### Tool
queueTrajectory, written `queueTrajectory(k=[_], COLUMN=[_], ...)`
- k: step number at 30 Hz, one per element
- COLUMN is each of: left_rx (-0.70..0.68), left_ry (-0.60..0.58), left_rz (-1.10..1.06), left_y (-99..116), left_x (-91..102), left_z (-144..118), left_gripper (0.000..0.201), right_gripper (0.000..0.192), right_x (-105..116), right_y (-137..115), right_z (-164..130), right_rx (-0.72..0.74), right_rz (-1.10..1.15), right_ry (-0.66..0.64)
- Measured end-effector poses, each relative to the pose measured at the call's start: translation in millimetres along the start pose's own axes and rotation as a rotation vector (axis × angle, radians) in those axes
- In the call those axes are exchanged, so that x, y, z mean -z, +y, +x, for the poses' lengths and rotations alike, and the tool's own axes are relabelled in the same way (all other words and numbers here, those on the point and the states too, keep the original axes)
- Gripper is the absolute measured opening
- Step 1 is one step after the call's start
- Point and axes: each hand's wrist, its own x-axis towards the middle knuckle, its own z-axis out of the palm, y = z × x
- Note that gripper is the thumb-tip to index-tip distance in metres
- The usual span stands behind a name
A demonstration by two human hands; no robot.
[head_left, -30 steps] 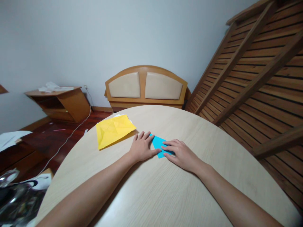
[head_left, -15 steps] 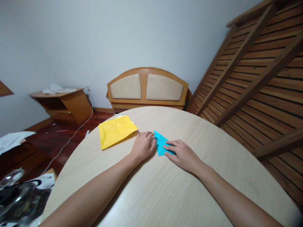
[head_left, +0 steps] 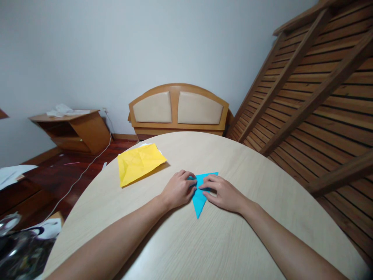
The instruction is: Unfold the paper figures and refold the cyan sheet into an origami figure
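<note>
Paper: a small bright-blue folded paper triangle (head_left: pixel 200 196) lies flat on the round pale wood-grain counter (head_left: pixel 204 241), its point aimed back at the person, its broad edge away.
Left hand: the left hand (head_left: pixel 178 189) rests on the triangle's left upper edge, fingers curled, tips on the paper; grip narrow, pressing down, not lifting.
Right hand: the right hand (head_left: pixel 223 192) lies on the right upper part, fingers stretched flat toward the middle; grip flat and loose, pinning the sheet.
Doing it well: judging by the pose, a crease is being set, so both sets of fingertips should stay on the paper, edges lined up first, then pressure run outward from the centre line.
Risk: the smooth counter may let the paper slip if one hand eases.
Nearby: a creased yellow paper sheet (head_left: pixel 140 163) lies to the left, well apart from the hands.
</note>
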Motion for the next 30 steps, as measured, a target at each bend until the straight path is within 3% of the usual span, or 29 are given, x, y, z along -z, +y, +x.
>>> queueTrajectory(k=[5,9,13,22,26,30], left_rx=[0.017,0.058,0.066,0.022,-0.003,-0.041], left_ry=[-0.026,-0.015,-0.007,0.009,0.021,0.014], left_rz=[0.015,0.035,0.024,-0.026,-0.034,-0.062], left_y=[12.9,12.1,6.0,-3.0,-4.9,-6.2], left_x=[-1.2,-4.3,-4.9,-3.6,-6.9,-7.7], left_z=[-3.2,-2.7,-1.9,-3.8,-3.5,-2.5], left_gripper=[0.035,0.042,0.048,0.036,0.039,0.037], right_gripper=[0.051,0.060,0.052,0.025,0.022,0.032], right_x=[-9.9,-11.6,-3.9,5.0,4.5,3.2], right_y=[11.5,16.1,15.2,18.4,10.1,-1.5], right_z=[-4.0,-5.6,-4.2,-2.8,-1.1,1.5], right_rx=[-0.137,-0.204,-0.189,-0.075,-0.057,-0.052], right_rz=[-0.070,-0.122,-0.148,-0.092,-0.107,-0.072], right_ry=[-0.031,-0.065,-0.026,0.037,0.015,-0.016])
